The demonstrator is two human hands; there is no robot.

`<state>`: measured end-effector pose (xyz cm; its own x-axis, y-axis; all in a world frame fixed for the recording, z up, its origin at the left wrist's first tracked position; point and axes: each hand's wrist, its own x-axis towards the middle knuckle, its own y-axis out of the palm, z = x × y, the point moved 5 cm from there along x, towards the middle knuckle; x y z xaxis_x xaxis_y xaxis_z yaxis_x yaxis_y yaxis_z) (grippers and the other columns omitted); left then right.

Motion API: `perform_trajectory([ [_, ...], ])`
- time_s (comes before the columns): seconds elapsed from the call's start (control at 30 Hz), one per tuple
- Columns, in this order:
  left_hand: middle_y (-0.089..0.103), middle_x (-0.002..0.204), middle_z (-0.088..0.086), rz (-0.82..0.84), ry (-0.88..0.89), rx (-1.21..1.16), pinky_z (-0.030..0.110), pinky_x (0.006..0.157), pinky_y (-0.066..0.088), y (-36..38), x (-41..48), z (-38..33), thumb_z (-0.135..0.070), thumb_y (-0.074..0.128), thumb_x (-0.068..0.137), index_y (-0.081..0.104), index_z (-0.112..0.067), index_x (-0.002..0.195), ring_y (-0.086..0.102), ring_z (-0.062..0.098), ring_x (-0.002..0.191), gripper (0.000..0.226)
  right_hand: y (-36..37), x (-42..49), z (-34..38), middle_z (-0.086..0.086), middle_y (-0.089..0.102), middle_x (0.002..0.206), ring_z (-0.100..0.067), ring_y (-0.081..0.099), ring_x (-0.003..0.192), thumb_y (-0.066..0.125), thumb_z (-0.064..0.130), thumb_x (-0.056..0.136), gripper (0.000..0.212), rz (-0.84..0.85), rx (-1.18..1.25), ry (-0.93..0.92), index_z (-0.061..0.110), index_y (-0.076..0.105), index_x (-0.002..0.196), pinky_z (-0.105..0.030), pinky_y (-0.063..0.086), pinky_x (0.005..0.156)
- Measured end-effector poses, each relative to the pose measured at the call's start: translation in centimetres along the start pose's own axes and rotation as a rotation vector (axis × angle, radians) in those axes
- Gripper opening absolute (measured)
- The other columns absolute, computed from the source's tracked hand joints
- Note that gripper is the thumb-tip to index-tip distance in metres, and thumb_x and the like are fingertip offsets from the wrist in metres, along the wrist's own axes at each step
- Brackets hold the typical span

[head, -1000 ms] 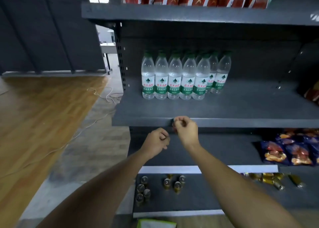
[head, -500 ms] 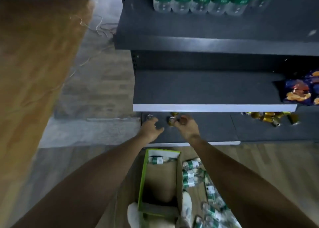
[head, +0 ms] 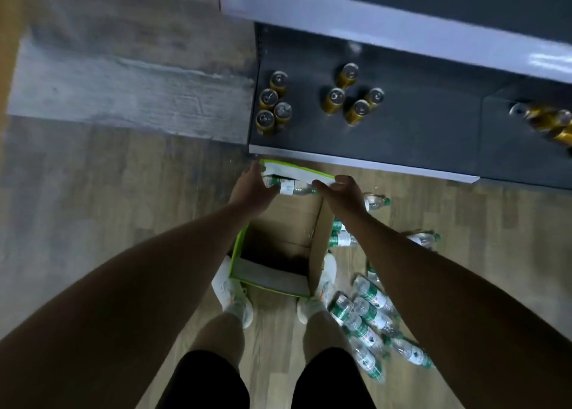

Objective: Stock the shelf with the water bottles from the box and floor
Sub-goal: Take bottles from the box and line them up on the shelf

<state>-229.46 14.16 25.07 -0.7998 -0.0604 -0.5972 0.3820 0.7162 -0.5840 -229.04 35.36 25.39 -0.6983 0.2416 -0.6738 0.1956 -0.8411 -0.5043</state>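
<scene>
Single view, taken from head height through wide-angle lens. Camera pitched steeply down, nearly plumb, onto floor (head: 93, 223) just ahead of feet. Own legs and shoes (head: 223, 281) caught at lower centre; forearms (head: 173, 254) entering from both bottom corners. Box (head: 318, 247) framed at centre, near. Bottom shelf (head: 418, 139) cut off by top edge. Straight lines bent toward frame edges.

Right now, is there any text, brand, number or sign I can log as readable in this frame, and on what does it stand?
No text is legible.
Green-and-white labels of the clear plastic water bottles on the floor: blurred.
Label of the bottle inside the green-rimmed cardboard box: blurred.
Gold drink cans on the dark bottom shelf: too small.
</scene>
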Motion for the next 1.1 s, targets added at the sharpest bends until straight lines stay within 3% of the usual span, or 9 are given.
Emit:
perform_trajectory([
  [0.07,0.052,0.136,0.012,0.006,-0.032,0.018,0.035,0.094,0.041,2.5,1.5,2.6,-0.034,0.065,0.086,0.043,-0.013,0.139,0.050,0.031,0.124,0.062,2.3,2.5,-2.3,-0.002,0.059,0.103,-0.018,0.057,0.093,0.077,0.047,0.077,0.045,0.007,-0.031,-0.024,0.020,0.054,0.105,-0.028,0.041,0.067],
  [0.13,0.051,0.135,0.015,0.008,-0.071,0.024,0.034,0.093,0.041,4.9,2.9,4.8,-0.032,0.066,0.086,0.043,-0.011,0.139,0.049,0.032,0.124,0.061,4.9,4.9,-5.0,-0.003,0.062,0.109,-0.019,0.058,0.099,0.078,0.043,0.077,0.040,0.015,-0.053,-0.032,0.024,0.052,0.100,-0.028,0.041,0.073],
  [0.3,0.050,0.134,0.016,0.034,-0.069,0.033,0.033,0.092,0.041,10.4,6.6,8.7,-0.027,0.067,0.088,0.042,-0.010,0.138,0.050,0.031,0.121,0.059,10.8,10.4,-10.6,-0.006,0.054,0.133,-0.020,0.053,0.121,0.076,0.035,0.082,0.066,0.084,-0.007,0.021,0.012,0.045,0.136,-0.022,0.037,0.081],
  [0.43,0.051,0.134,0.013,0.032,-0.074,0.030,0.031,0.088,0.041,14.2,9.9,11.6,-0.027,0.066,0.088,0.041,-0.012,0.139,0.051,0.030,0.121,0.059,14.6,14.7,-14.3,-0.008,0.055,0.131,-0.022,0.055,0.118,0.078,0.038,0.079,0.071,0.074,0.025,0.046,0.011,0.045,0.135,-0.034,0.048,0.090],
  [0.53,0.050,0.138,0.012,0.034,-0.087,-0.003,0.034,0.090,0.044,16.7,12.3,13.5,-0.027,0.067,0.088,0.041,-0.011,0.140,0.053,0.031,0.119,0.061,16.8,17.7,-16.1,-0.008,0.053,0.130,-0.023,0.053,0.117,0.077,0.037,0.080,0.070,0.086,-0.029,-0.025,0.012,0.044,0.136,-0.034,0.047,0.089],
  [0.7,0.050,0.140,0.010,0.027,-0.088,-0.002,0.030,0.091,0.039,19.8,15.4,15.7,-0.022,0.067,0.089,0.040,-0.010,0.139,0.047,0.027,0.126,0.058,18.8,21.7,-17.7,-0.007,0.051,0.137,-0.023,0.048,0.124,0.075,0.038,0.081,0.069,0.064,-0.246,-0.225,0.014,0.044,0.138,-0.030,0.041,0.092],
  [0.8,0.051,0.136,0.010,0.033,-0.093,-0.020,0.033,0.084,0.046,20.9,16.6,16.4,-0.021,0.066,0.089,0.041,-0.010,0.136,0.054,0.027,0.117,0.055,19.7,23.6,-18.0,-0.008,0.044,0.145,-0.026,0.042,0.131,0.077,0.034,0.079,0.077,0.049,-0.411,-0.339,0.013,0.040,0.142,-0.038,0.041,0.103],
  [0.93,0.053,0.134,0.009,0.010,-0.101,-0.022,0.028,0.081,0.044,21.7,18.2,16.6,-0.017,0.063,0.091,0.041,-0.009,0.136,0.053,0.023,0.116,0.052,20.9,25.5,-17.5,-0.013,0.037,0.148,-0.031,0.031,0.140,0.079,0.019,0.076,0.081,0.036,-0.748,-0.545,0.007,0.036,0.143,-0.043,0.033,0.112],
  [1.1,0.056,0.124,0.009,-0.005,-0.086,-0.003,0.026,0.083,0.040,22.6,20.0,17.4,-0.013,0.063,0.089,0.044,-0.008,0.133,0.054,0.024,0.114,0.048,22.6,27.8,-18.2,-0.015,0.031,0.153,-0.033,0.025,0.143,0.077,0.014,0.075,0.091,0.068,-0.954,-0.593,0.005,0.026,0.149,-0.045,0.020,0.117],
])
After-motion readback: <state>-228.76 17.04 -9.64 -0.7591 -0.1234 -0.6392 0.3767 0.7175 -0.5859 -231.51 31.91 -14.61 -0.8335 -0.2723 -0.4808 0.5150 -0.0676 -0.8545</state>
